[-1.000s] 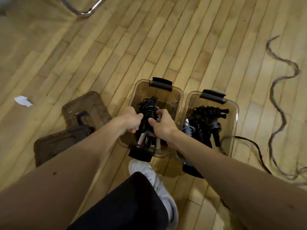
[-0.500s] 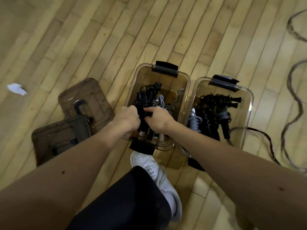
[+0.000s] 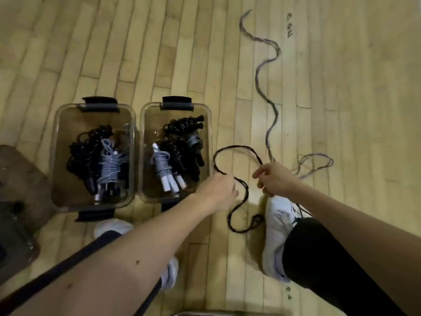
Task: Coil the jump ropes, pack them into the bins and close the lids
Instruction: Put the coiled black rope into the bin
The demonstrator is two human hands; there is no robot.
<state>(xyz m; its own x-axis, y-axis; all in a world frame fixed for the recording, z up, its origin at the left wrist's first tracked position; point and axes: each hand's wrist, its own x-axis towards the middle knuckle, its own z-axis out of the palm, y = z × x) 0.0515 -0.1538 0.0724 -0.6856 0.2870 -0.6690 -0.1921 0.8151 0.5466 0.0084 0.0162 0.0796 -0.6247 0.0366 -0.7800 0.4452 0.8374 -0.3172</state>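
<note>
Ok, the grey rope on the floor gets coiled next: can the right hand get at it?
Probably yes: the grey rope loops on bare floor just beyond the right hand, nothing between. But that hand holds the black rope.

The wooden plank floor (image 3: 136,53) is carrying two clear bins, the left bin (image 3: 55,156) standing just beside the right bin (image 3: 211,137). Brown lids (image 3: 20,174) are lying at the left edge. A grey jump rope (image 3: 271,106) is snaking across the boards on the right, and a black jump rope (image 3: 239,201) is looping down beside a white sneaker (image 3: 275,224).
</note>
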